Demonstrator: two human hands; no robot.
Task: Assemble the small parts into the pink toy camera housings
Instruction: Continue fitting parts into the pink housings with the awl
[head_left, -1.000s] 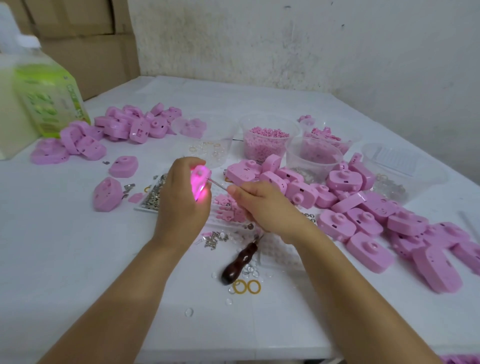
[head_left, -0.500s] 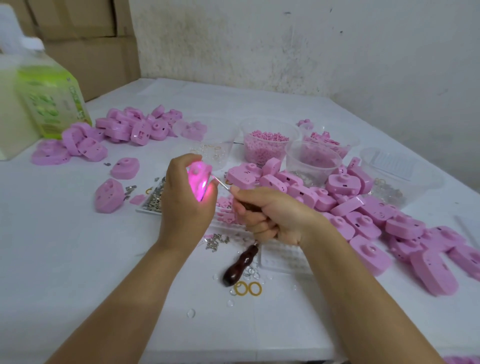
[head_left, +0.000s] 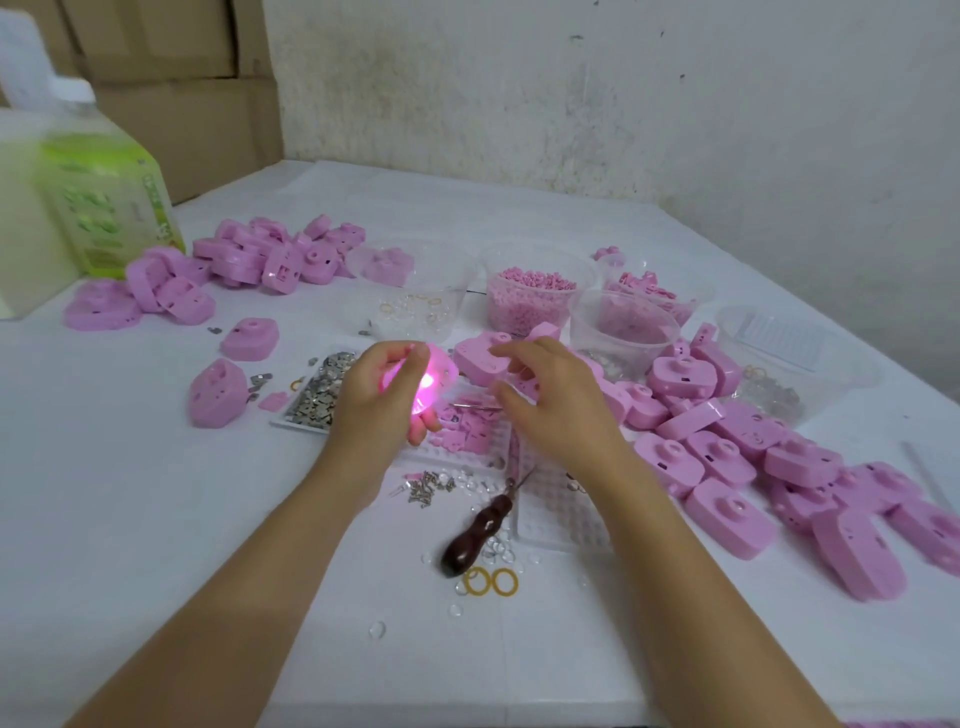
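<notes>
A: Two hands over the white table (head_left: 156, 519). List them.
B: Left hand (head_left: 379, 410): fingers and thumb curled round one pink plastic toy camera housing (head_left: 441, 370), held above the table near centre. A light glows pink inside it. Right hand (head_left: 558, 410): just right of it, fingers apart and loosely bent, gripping nothing that shows.
A: The thin metal pin (head_left: 475, 406)?
B: It lies between the hands, by the right thumb. Touching or not, cannot tell.
A: Other stock?
B: Heap of pink housings (head_left: 727, 457), right. Second heap (head_left: 249, 260), far left, beside a green-labelled translucent jug (head_left: 104, 208). Clear round tub of pink pellets (head_left: 530, 296), far centre. Flat tray of small grey metal pieces (head_left: 319, 392), just left of the left hand. Dark wooden-handled awl (head_left: 475, 532), near centre, with two yellow rings (head_left: 491, 581) just beside its handle end.
</notes>
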